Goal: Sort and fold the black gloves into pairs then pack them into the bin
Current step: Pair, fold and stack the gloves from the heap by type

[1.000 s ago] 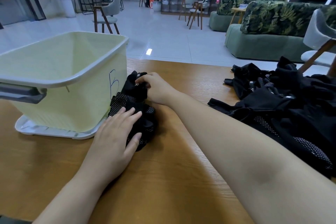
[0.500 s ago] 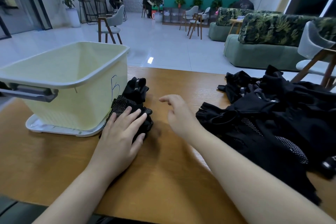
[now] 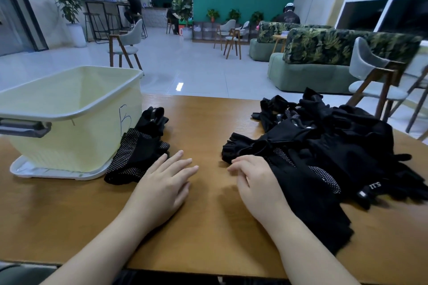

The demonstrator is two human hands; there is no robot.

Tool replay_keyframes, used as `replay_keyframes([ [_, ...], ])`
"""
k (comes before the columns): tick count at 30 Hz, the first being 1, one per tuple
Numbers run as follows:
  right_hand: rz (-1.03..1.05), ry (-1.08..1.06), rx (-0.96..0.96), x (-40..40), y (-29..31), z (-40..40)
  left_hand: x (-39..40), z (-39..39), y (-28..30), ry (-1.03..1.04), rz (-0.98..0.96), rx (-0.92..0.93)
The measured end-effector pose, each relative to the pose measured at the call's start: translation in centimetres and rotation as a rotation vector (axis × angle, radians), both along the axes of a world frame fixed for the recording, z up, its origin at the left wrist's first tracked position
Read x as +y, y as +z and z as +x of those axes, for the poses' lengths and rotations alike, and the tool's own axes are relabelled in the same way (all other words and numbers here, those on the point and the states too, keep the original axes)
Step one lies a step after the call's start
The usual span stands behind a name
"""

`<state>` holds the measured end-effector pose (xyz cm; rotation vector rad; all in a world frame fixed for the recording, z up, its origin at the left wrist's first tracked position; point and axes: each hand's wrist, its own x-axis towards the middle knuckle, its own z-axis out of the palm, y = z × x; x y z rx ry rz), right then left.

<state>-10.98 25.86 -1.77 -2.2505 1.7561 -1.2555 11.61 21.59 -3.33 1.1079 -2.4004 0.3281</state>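
A pale yellow bin (image 3: 69,122) stands on the left of the wooden table (image 3: 208,227). Against its right side lies a folded pair of black gloves (image 3: 139,150) with dotted palms. A loose heap of black gloves (image 3: 328,150) covers the right of the table. My left hand (image 3: 162,190) lies flat on the wood with straight fingers, just right of the folded pair and not on it. My right hand (image 3: 257,183) rests at the left edge of the heap, fingers loosely curled, touching the nearest glove; it holds nothing that I can see.
The bin sits on its white lid (image 3: 58,171). A grey chair (image 3: 375,81) stands beyond the table's far right edge. Further back are sofas, chairs and seated people.
My left hand has slid off the folded pair to the bare wood. My right hand has left that pair and moved right to the edge of the heap.
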Motion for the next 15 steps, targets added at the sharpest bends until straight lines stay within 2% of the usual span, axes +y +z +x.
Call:
replay_keyframes([
  [6, 0.051, -0.199, -0.032, 1.2, -0.1, -2.4, -0.4, -4.8, 0.2, -0.136, 0.074, 0.044],
  [9, 0.132, -0.218, 0.017, 1.0, -0.3, -2.3, -0.6, -8.4, 0.8, -0.188, 0.230, 0.202],
  [12, 0.189, -0.229, 0.053, 1.0, -0.4, -2.2, -1.1, -11.7, 1.2, -0.147, 0.368, 0.362],
  [15, 0.233, -0.258, 0.055, 1.0, -0.3, -2.3, -2.2, -13.6, 1.1, 0.010, 0.342, 0.336],
])
